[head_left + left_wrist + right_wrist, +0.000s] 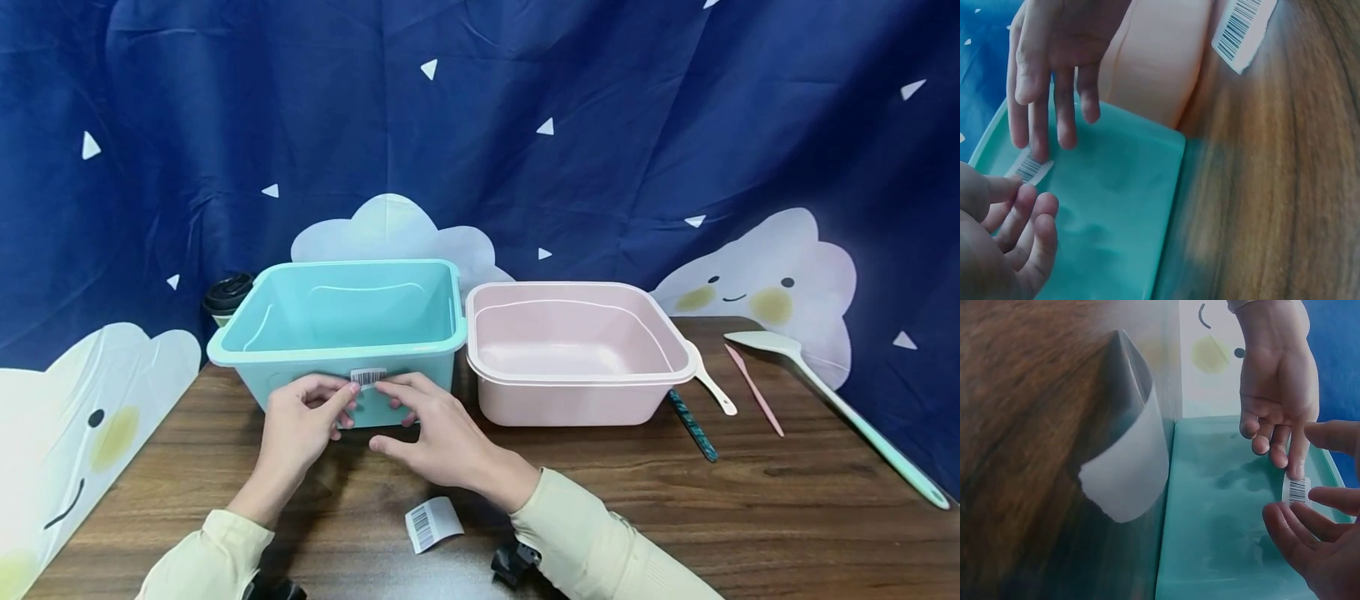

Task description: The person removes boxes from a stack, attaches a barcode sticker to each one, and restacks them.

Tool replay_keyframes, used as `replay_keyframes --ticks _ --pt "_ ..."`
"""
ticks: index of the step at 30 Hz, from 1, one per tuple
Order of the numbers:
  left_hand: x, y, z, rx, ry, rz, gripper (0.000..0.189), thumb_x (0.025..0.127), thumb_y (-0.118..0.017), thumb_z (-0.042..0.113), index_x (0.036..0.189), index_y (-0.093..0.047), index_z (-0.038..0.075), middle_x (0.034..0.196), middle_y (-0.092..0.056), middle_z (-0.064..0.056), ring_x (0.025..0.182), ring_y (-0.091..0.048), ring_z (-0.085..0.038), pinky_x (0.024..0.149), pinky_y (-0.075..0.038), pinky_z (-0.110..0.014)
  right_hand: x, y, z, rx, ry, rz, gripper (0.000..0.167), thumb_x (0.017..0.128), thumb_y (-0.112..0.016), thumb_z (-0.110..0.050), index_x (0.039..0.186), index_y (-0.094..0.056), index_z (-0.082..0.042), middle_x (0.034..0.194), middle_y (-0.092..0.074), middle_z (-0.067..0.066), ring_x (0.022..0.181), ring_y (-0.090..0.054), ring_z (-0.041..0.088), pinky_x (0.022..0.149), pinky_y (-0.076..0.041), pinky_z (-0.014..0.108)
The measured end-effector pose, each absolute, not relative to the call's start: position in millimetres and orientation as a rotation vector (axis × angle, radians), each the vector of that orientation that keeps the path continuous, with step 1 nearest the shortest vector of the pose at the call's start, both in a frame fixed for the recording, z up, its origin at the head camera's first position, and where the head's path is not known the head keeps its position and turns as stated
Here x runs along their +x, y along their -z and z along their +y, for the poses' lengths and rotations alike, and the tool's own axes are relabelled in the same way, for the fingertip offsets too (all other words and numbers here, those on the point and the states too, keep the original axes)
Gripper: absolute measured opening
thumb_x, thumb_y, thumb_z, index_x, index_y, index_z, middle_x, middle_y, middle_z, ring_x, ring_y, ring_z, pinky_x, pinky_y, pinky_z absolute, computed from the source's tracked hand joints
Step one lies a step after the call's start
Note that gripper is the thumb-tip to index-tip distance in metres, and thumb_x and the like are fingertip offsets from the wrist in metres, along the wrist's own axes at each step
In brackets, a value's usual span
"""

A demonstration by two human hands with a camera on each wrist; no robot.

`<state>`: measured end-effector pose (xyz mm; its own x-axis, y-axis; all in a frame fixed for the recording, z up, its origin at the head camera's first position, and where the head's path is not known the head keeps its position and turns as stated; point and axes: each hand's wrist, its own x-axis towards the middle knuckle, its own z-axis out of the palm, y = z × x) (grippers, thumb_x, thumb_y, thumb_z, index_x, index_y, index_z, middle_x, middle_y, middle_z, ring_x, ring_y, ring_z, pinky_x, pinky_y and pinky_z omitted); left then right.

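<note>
A small white barcode sticker (368, 377) lies against the front wall of a turquoise plastic tub (337, 354), just under the rim. My left hand (300, 421) pinches the sticker's left end between thumb and index finger, its other fingers loosely bent. From the right, my right hand (442, 433) touches the sticker's other end with its extended fingertips; the thumb stands well apart. Both wrist views show the barcode between the two hands' fingertips. On the table in front of the tub lies a second, larger barcode label (434, 524), its edge curling up in the right wrist view.
A pink tub (573, 404) stands right of the turquoise one. Beyond it lie a white paddle-like utensil (716, 390), a teal patterned stick (693, 426), a thin pink tool (754, 392) and a long mint-handled spatula (862, 421). A black-lidded cup (227, 293) is partly hidden behind the turquoise tub.
</note>
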<state>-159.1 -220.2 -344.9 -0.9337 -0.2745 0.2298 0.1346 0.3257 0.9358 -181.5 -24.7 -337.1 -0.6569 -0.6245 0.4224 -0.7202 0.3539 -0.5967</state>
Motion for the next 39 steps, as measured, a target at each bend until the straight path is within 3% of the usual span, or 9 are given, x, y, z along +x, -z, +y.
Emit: replay_keyframes --ticks 11,19,39 --pt "-160.9 342.2 -218.2 0.226 1.686 -2.253 0.025 0.095 -0.071 0.017 0.1 -0.073 -0.008 0.068 -0.071 -0.004 0.052 -0.063 -0.008 0.047 -0.054 -0.025 -181.7 336.7 -25.9 1.254 -1.197 -2.502 0.065 0.088 -0.079 -0.024 0.144 -0.053 -0.005 0.137 -0.057 0.007 0.107 -0.065 0.023 0.087 -0.057 0.027" --pt "-161.8 340.0 -217.1 0.296 1.68 -2.251 0.029 0.096 -0.07 0.02 0.098 -0.073 -0.009 0.065 -0.071 -0.003 0.05 -0.063 -0.008 0.047 -0.054 -0.025 -182.3 334.9 -25.4 1.241 -1.231 -2.519 0.068 0.09 -0.077 -0.023 0.149 -0.047 -0.005 0.136 -0.057 0.013 0.106 -0.066 0.025 0.089 -0.058 0.033" --pt "-164.6 344.6 -221.6 0.365 1.679 -2.259 0.039 0.094 -0.071 0.032 0.097 -0.074 -0.007 0.064 -0.071 -0.003 0.048 -0.063 -0.009 0.047 -0.054 -0.026 -182.8 330.9 -23.3 1.205 -1.293 -2.553 0.065 0.091 -0.075 -0.022 0.147 -0.049 -0.004 0.135 -0.058 0.013 0.111 -0.065 0.024 0.087 -0.059 0.033"
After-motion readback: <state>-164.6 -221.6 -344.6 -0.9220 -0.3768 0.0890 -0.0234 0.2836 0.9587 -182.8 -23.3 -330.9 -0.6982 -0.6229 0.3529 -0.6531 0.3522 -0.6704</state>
